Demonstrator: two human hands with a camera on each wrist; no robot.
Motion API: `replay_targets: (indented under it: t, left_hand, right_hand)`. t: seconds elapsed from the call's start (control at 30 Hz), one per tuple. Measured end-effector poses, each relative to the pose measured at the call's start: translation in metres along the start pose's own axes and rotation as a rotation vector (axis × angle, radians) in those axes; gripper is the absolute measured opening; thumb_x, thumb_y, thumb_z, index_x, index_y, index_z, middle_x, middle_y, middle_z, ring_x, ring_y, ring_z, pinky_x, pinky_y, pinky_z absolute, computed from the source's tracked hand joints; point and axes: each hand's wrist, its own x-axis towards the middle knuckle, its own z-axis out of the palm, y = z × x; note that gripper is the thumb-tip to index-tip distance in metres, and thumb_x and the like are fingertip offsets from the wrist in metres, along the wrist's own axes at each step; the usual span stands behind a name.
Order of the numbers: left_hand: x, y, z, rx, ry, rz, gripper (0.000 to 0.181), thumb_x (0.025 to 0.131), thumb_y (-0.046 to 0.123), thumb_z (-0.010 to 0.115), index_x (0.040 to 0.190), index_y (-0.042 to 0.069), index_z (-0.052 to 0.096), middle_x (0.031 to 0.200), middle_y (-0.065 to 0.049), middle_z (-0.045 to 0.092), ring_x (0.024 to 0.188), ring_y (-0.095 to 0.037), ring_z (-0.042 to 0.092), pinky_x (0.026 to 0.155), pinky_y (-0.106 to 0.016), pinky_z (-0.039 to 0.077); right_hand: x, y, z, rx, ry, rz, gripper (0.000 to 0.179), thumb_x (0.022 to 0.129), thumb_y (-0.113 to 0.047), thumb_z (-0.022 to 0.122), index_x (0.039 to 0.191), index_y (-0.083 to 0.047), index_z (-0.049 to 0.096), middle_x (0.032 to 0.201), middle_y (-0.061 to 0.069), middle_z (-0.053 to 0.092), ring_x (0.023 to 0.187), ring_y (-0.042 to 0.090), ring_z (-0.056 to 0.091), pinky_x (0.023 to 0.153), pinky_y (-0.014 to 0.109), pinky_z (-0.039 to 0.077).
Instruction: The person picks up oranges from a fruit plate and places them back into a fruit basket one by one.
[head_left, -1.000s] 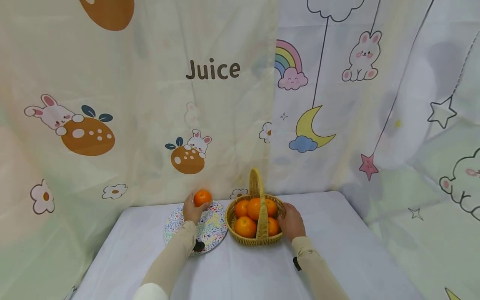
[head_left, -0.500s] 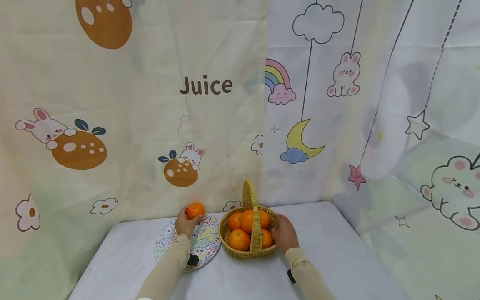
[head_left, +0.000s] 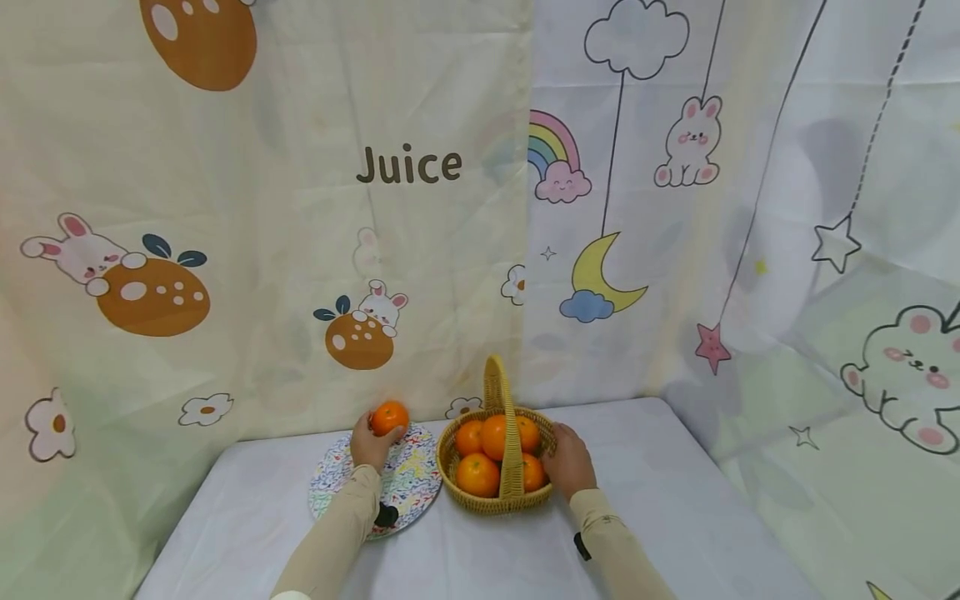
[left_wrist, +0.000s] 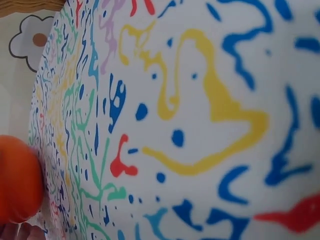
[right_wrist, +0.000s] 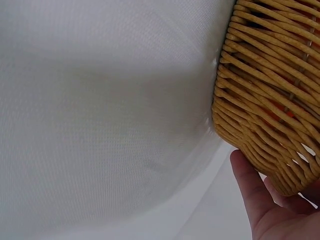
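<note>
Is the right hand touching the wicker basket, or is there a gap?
Touching. The right wrist view shows the right hand lying against the basket wall, no gap visible.

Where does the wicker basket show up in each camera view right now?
Head: the wicker basket sits low at centre, on the table, right of the patterned plate, with the right hand against its side.
Left wrist: only a sliver of wicker at the top left corner.
Right wrist: its woven wall fills the right edge.
Shared landmark: the right hand touching the basket.
</note>
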Motion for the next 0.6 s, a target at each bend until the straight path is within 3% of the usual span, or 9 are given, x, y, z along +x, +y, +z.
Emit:
replay_targets:
  t: [0.13, 0.37, 0.6]
  left_hand:
    - [-0.002, -0.002, 0.001, -0.003, -0.016, -0.027, 0.073, 0.085, 0.018, 0.077, 0.143, -0.005, 0.039, 0.14, -0.026, 0.046, 0.124, -0.043, 0.045, 0.109, -0.056, 0.033]
    - [0.001, -0.01, -0.002, -0.005, 0.012, -0.048, 0.074, 0.085, 0.023, 0.077, 0.143, -0.003, 0.039, 0.14, -0.025, 0.046, 0.124, -0.043, 0.045, 0.108, -0.056, 0.033]
    - [-0.001, -0.003, -0.012, -0.03, -0.051, -0.048, 0.076, 0.087, 0.027, 0.075, 0.146, 0.0, 0.037, 0.142, -0.025, 0.044, 0.125, -0.043, 0.045, 0.105, -0.057, 0.036]
  right_hand:
    - [0.001, 0.001, 0.002, -0.002, -0.005, 0.016, 0.055, 0.083, -0.002, 0.072, 0.134, 0.007, 0.053, 0.134, 0.022, 0.054, 0.123, 0.04, 0.051, 0.101, 0.053, 0.043]
    - [0.001, -0.001, 0.0, 0.009, -0.005, 0.02, 0.055, 0.083, -0.001, 0.071, 0.133, 0.008, 0.053, 0.134, 0.023, 0.054, 0.123, 0.041, 0.052, 0.1, 0.053, 0.044]
    - [-0.001, -0.002, 0.002, 0.018, 0.004, 0.021, 0.055, 0.082, -0.001, 0.072, 0.133, 0.008, 0.054, 0.133, 0.023, 0.055, 0.121, 0.041, 0.053, 0.099, 0.053, 0.044]
